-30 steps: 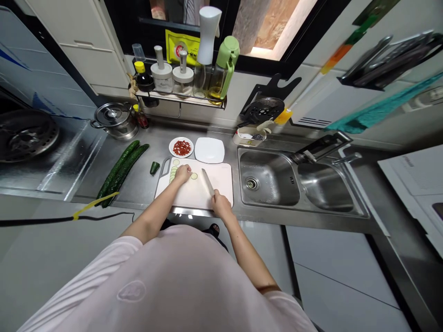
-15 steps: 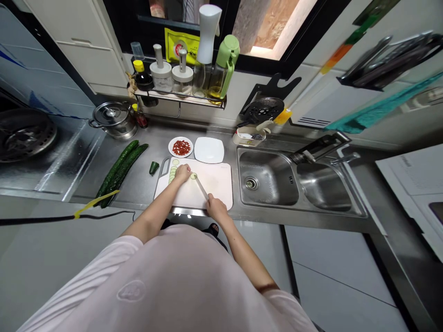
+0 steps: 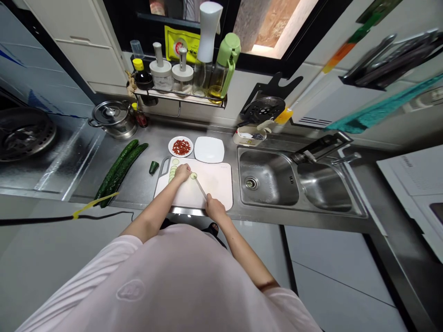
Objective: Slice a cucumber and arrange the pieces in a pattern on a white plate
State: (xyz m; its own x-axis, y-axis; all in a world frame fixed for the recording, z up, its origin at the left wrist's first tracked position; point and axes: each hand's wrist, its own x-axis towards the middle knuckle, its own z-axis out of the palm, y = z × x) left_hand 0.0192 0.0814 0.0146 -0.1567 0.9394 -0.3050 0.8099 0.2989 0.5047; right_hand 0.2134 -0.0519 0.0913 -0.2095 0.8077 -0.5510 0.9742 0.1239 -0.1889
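Here's my right hand (image 3: 216, 208) closed round the knife (image 3: 201, 188), tip at a loose slice (image 3: 192, 176) near the board's (image 3: 219, 184) twelve o'clock, left hand (image 3: 182, 173) curled, pinch unclear, beside cut slices (image 3: 172, 174) at ten, two cucumbers (image 3: 128, 164) whole at nine.

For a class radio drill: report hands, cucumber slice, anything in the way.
Right hand: knife in grip, tip at cucumber slice on board. Left hand: beside that slice, hold unclear. Possibly in the way: that hand.
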